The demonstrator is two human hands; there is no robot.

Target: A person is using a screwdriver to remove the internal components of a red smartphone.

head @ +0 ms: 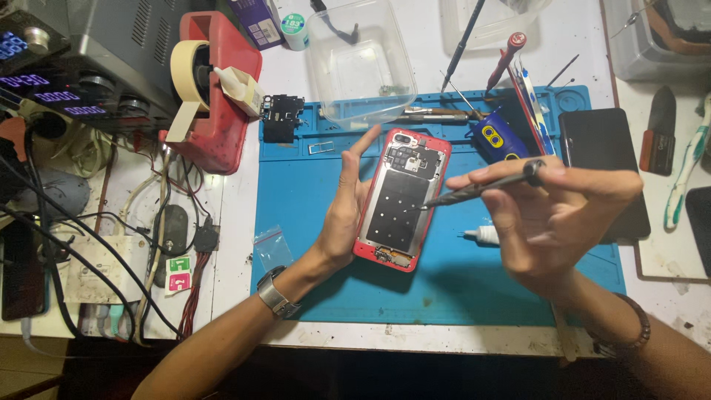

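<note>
A red phone (401, 198) lies opened, back side up, on the blue work mat (311, 192), its black inner plate and camera showing. My left hand (346, 207) rests against the phone's left edge, fingers extended, steadying it. My right hand (555, 215) pinches a thin dark screwdriver (481, 187) whose tip touches the phone's right side near the middle. A steel watch sits on my left wrist, a bead bracelet on my right.
A clear plastic tub (363, 63) and a red tape dispenser (215, 89) stand behind the mat. Black phone (603, 163), small glue bottle (485, 235), tweezers, spare drivers and a small plastic bag (272, 247) lie around. Cables and a power supply (74, 67) crowd the left.
</note>
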